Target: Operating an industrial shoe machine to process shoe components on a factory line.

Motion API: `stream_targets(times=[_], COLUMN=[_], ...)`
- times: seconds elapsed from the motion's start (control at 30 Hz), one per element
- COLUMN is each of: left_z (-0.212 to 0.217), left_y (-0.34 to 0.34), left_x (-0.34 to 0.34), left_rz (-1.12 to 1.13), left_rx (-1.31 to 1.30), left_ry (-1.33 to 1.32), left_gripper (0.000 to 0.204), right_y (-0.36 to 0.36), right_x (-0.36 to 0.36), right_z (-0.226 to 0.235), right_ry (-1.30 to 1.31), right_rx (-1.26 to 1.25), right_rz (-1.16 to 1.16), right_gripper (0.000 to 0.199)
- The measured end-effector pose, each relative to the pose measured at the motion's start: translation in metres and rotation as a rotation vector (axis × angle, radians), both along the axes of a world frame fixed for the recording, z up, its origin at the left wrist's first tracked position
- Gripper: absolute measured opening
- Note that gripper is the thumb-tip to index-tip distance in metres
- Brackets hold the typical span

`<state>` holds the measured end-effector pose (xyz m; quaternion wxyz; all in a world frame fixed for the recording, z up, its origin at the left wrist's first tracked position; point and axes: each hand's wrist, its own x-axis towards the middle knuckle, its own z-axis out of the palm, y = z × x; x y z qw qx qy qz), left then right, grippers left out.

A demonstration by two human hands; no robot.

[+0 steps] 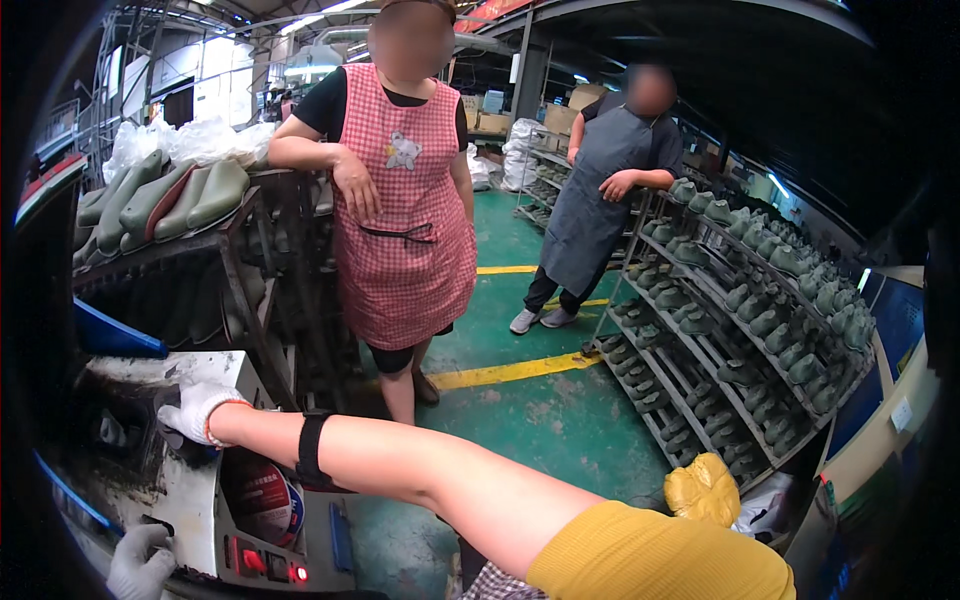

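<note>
White-gloved, the left hand (140,568) is resting half-curled near a black fitting (158,524) at the worktop's (218,372) near edge; I cannot tell whether its grip is holding anything. A dark piece (170,434) is lying farther back, under the right hand (207,410) (that grip is equally unclear). The piece could be skewing if the outstretched arm were pressing unevenly.

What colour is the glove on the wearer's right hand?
The glove is white with an orange cuff edge, best seen in the head view.

White glove (205,410); pink-checked apron (405,270); racked shoes (691,253) seemingly grey-green.
</note>
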<state>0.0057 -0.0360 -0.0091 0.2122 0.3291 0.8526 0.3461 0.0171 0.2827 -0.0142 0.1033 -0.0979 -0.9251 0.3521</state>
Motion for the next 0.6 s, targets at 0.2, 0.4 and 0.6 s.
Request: stream_targets(times=[0.2, 0.4, 0.6], left_z=[0.001, 0.001, 0.0], left_y=[0.0, 0.005, 0.001], left_x=[0.003, 0.005, 0.002], left_rz=[-0.007, 0.008, -0.015], left_rx=[0.005, 0.003, 0.005], left_ry=[-0.024, -0.02, -0.023], left_gripper=[0.041, 0.04, 0.042], right_y=[0.004, 0.006, 0.005], right_x=[-0.018, -0.018, -0.013], right_z=[-0.015, -0.012, -0.01], right_ry=[-0.003, -0.031, -0.023], right_rx=[-0.057, -0.066, -0.05], right_rz=[-0.036, -0.007, 0.004], right_gripper=[0.072, 0.065, 0.064])
